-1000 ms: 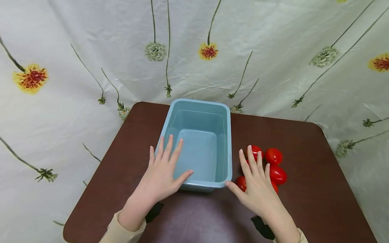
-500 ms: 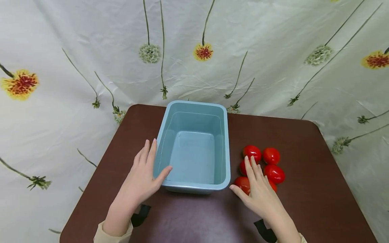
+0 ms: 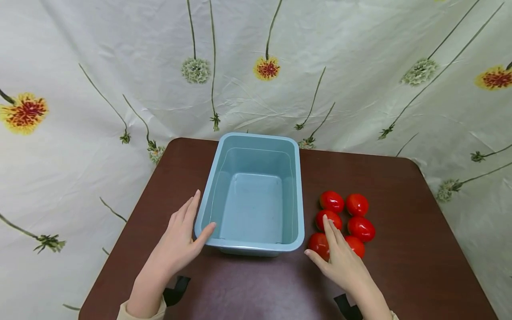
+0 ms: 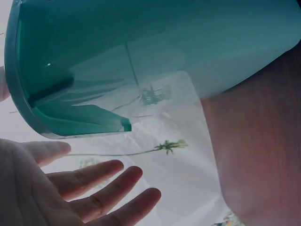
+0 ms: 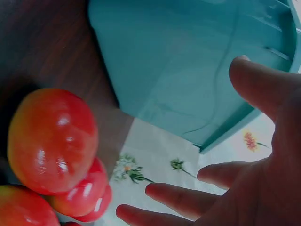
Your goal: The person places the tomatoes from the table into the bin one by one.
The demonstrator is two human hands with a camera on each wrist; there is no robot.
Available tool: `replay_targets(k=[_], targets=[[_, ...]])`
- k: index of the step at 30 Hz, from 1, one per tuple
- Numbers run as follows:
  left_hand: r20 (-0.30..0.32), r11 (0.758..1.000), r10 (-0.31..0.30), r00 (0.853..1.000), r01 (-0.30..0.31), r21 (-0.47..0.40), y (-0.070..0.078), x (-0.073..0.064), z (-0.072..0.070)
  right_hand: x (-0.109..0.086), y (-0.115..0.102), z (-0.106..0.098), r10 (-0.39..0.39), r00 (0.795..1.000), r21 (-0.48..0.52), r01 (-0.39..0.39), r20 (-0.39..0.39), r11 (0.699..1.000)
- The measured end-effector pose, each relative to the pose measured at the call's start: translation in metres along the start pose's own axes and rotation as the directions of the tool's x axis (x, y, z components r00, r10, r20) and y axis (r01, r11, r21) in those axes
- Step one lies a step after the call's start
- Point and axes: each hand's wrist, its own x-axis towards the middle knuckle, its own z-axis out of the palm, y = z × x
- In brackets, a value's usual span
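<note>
A light blue rectangular bin (image 3: 256, 204) stands with nothing in it, its front left corner beside my left hand (image 3: 174, 242). That hand's fingers are extended and its thumb overlaps the rim in the head view; in the left wrist view the fingers (image 4: 106, 200) lie just outside the bin wall. To the bin's right lie several shiny red, tomato-like fruits (image 3: 361, 229) in two rows. My right hand (image 3: 344, 262) hovers over the nearest ones with its fingers extended, partly covering them. In the right wrist view its palm (image 5: 263, 188) holds nothing, with a red-yellow fruit (image 5: 52, 141) close by.
The dark brown table (image 3: 408, 249) has rounded far corners. Behind and around it hangs a pale cloth (image 3: 360, 80) printed with flowers. Black bands (image 3: 177, 291) show at the wrists.
My left hand has moved from over the bin to the left and nearer to me. My right hand has drawn back slightly, uncovering more of the fruits. The view has shifted a little.
</note>
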Motion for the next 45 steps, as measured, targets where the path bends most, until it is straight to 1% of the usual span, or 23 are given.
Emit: replay_targets(k=[4, 7, 9, 13, 16, 19, 23, 27, 31, 36, 42, 45], targets=[[0.014, 0.999, 0.000, 1.000, 0.001, -0.036, -0.003, -0.001, 0.001, 0.002, 0.003, 0.006, 0.041, 0.999, -0.022, -0.041, -0.001, 0.999], [0.038, 0.997, -0.007, 0.999, 0.010, -0.082, -0.005, -0.001, 0.003, 0.004, 0.005, 0.012, 0.049, 0.998, -0.053, -0.050, -0.026, 0.997], [0.050, 0.991, -0.008, 0.999, 0.015, -0.130, -0.007, 0.000, 0.004, 0.006, 0.007, 0.017, 0.044, 0.998, -0.073, -0.048, -0.053, 0.996], [0.057, 0.967, 0.006, 0.998, 0.008, -0.256, -0.010, 0.000, 0.007, 0.008, 0.009, 0.027, 0.036, 0.994, -0.104, -0.046, -0.098, 0.994], [0.045, 0.948, 0.033, 0.998, -0.017, -0.316, -0.011, 0.002, 0.008, 0.009, 0.010, 0.033, 0.028, 0.993, -0.117, -0.041, -0.117, 0.992], [0.043, 0.943, 0.050, 0.998, -0.033, -0.330, -0.010, 0.003, 0.006, 0.009, 0.011, 0.037, 0.014, 0.991, -0.126, -0.031, -0.130, 0.992], [0.064, 0.946, 0.056, 0.996, -0.032, -0.322, -0.011, 0.004, 0.005, 0.009, 0.012, 0.043, -0.004, 0.990, -0.144, -0.017, -0.140, 0.989], [0.084, 0.953, 0.059, 0.995, -0.031, -0.300, -0.015, 0.004, 0.008, 0.009, 0.015, 0.050, -0.036, 0.985, -0.175, 0.007, -0.166, 0.985], [0.092, 0.956, 0.052, 0.994, -0.023, -0.291, -0.018, 0.004, 0.012, 0.009, 0.017, 0.055, -0.072, 0.975, -0.195, 0.031, -0.210, 0.980], [0.103, 0.952, 0.044, 0.994, -0.010, -0.307, -0.021, 0.002, 0.015, 0.011, 0.018, 0.058, -0.093, 0.964, -0.221, 0.037, -0.250, 0.975], [0.132, 0.939, 0.042, 0.990, 0.006, -0.344, -0.023, 0.001, 0.017, 0.015, 0.021, 0.065, -0.117, 0.957, -0.271, 0.043, -0.264, 0.962], [0.143, 0.936, 0.042, 0.989, 0.011, -0.352, -0.023, 0.001, 0.017, 0.016, 0.023, 0.069, -0.139, 0.949, -0.292, 0.052, -0.284, 0.955]])
